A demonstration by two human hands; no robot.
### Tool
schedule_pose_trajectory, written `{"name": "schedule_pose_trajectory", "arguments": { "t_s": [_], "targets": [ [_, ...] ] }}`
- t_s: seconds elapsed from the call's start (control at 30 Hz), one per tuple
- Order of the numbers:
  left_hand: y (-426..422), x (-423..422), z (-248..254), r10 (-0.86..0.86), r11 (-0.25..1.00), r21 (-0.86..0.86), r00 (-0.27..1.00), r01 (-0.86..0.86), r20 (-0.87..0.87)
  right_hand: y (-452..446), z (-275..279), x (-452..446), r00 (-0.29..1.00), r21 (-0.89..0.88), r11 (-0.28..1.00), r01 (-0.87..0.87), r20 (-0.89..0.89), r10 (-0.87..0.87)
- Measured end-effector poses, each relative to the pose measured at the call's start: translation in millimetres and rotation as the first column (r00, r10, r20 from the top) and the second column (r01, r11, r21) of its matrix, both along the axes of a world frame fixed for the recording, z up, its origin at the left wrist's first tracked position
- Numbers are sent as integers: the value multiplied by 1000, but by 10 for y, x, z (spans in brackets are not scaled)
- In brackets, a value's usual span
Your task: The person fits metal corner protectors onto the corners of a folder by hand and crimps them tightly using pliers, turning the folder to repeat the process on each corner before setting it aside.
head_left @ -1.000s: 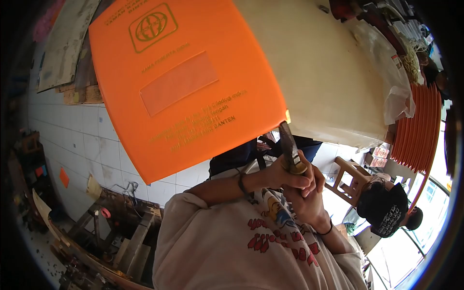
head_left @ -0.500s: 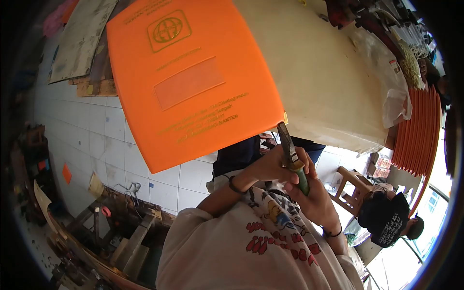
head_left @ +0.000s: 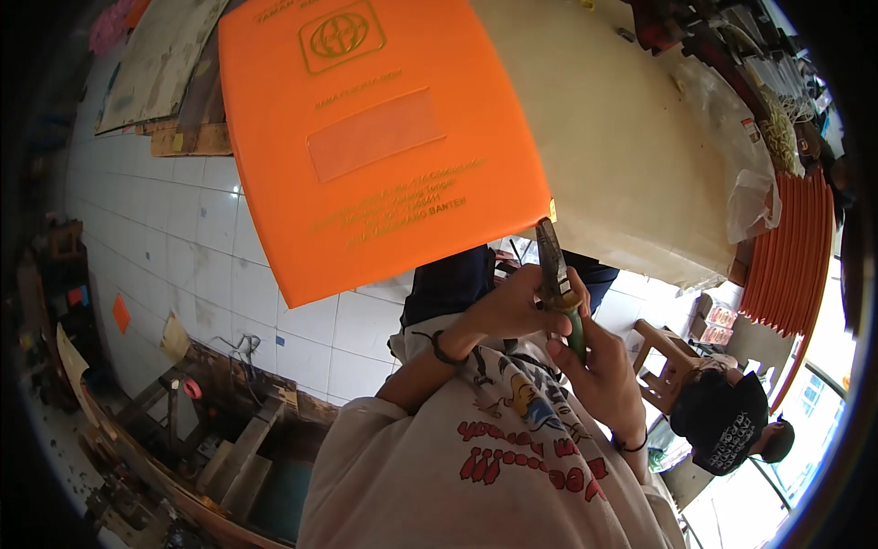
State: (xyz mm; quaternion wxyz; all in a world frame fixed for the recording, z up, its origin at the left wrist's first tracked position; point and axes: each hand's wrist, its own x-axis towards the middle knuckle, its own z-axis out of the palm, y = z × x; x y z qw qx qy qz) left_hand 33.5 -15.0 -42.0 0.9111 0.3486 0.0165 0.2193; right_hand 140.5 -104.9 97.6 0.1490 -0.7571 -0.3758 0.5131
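Observation:
A pair of pliers with dark metal jaws and green handles points up at the near right corner of an orange folder cover. The jaw tips touch or nearly touch that corner; whether they grip it I cannot tell. My right hand is closed around the green handles. With its fingers by the pivot, my left hand also closes on the pliers. Gold print and a clear window mark the cover, and a small yellow piece shows at its corner.
A tan-covered table extends right of the cover, with a clear plastic bag at its edge. Orange covers stand stacked at right, near a wooden stool. A person in a black cap is at lower right.
The orange cover has shifted slightly up and right in view. Both hands and the pliers have moved a little with it, the pliers now more upright.

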Motion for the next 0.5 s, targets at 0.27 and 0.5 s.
{"name": "schedule_pose_trajectory", "arguments": {
  "t_s": [0.27,0.5],
  "targets": [
    [-46,-28,-47,-88,992,-86,996,89,12,-119,-93,-54,948,267,961,-76,318,-13],
    [-148,26,-50,-20,980,-197,995,38,95,-52,38,-120,987,224,974,44,144,-78]
  ]
}}
